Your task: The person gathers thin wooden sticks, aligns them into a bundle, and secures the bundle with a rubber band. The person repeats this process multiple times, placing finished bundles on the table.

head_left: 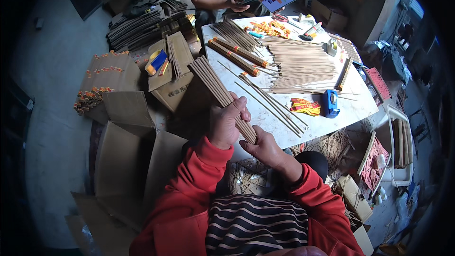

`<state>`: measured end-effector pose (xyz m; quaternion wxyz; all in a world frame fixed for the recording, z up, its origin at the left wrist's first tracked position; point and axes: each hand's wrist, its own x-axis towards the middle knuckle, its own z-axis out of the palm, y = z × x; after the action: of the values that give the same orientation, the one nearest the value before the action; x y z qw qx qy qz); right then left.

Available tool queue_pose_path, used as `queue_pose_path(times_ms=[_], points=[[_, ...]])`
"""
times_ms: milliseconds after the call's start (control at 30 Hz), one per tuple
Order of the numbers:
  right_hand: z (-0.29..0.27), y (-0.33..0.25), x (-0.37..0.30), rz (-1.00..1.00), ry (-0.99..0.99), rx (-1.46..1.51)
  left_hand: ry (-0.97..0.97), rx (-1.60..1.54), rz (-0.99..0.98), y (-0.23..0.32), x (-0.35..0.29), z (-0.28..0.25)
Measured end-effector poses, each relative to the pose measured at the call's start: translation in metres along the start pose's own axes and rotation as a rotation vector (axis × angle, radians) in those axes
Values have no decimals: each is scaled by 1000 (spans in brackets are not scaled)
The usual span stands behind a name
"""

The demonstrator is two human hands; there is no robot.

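Together, left hand (226,124) and right hand (263,149) clasped stick bundle (222,90) above worktop (265,118) edge. Blue tape dispenser (330,103) beside yellow-red labels (304,106); open brown cartons (125,161) at left.

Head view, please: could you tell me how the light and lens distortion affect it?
In the head view, daylight falls brightly on the white table, and the bundle of brown sticks in both hands stays sharp; the fisheye bends the table's edges, and the picture's rim falls off to black, dimming the cardboard boxes at left.
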<state>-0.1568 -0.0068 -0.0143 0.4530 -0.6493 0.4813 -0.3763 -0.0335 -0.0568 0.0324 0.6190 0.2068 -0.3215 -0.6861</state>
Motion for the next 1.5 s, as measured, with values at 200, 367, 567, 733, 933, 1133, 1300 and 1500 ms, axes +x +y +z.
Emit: queue_pose_path(times_ms=[200,367,567,733,933,1133,1300,1500], points=[[-1,-12,-2,481,-366,657,-185,-276,-373,-9,10,-30],[4,2,10,585,-328,714,-135,-275,-407,-22,24,-50],[6,7,22,578,-264,572,61,-240,-408,-31,33,-62],[9,18,33,468,-210,136,262,-149,-288,-30,36,-65],[13,17,47,397,-246,4,274,-116,-266,-29,41,-77],[1,9,59,626,-485,747,-6,-306,-376,-15,62,-85],[-16,22,64,620,-426,874,18,-223,-477,-29,91,-64],[-18,38,63,607,-390,743,131,-131,-437,-46,90,-71]])
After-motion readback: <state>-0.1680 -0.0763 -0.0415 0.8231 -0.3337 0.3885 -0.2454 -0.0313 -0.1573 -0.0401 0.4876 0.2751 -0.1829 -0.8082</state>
